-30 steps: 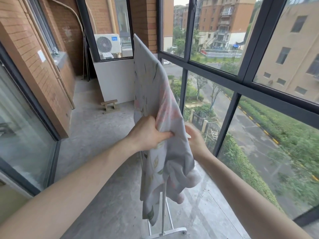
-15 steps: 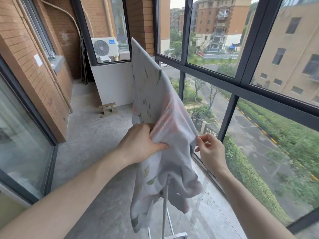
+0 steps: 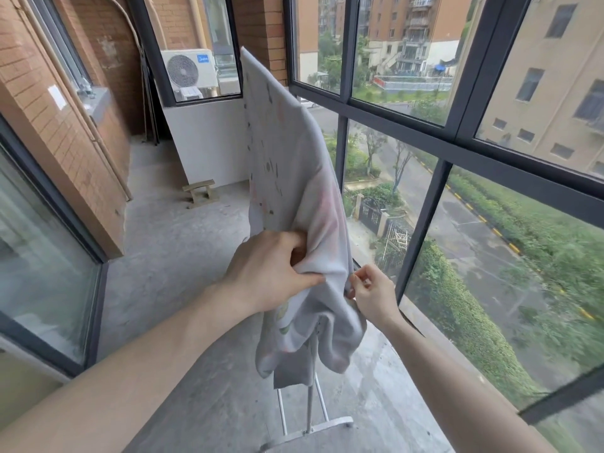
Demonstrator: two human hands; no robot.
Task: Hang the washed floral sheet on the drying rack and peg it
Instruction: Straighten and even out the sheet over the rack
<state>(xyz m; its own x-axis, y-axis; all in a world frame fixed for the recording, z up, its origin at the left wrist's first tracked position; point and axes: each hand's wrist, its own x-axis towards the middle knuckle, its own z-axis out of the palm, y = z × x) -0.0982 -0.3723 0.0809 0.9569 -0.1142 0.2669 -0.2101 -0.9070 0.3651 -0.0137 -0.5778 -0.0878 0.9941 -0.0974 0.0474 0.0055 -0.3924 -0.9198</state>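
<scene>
Right hand (image 3: pixel 372 294) dropped closer, both pinching floral sheet (image 3: pixel 294 178), left hand (image 3: pixel 271 273) bunching

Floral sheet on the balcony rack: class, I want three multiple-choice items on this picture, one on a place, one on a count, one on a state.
1. Where is the small wooden stool?
A. On the floor by the white wall
B. Under the drying rack
C. On the window ledge

2. How many hands touch the floral sheet?
A. None
B. One
C. Two

3. How does the sheet lie on the drying rack?
A. Folded flat
B. Draped over the top, bunched at the near end
C. Fallen to the floor

Answers:
1 A, it stands on the concrete below the white wall.
2 C, the left hand grips a fold and the right hand pinches the edge.
3 B, the cloth hangs over the rack and gathers near the hands.
</scene>
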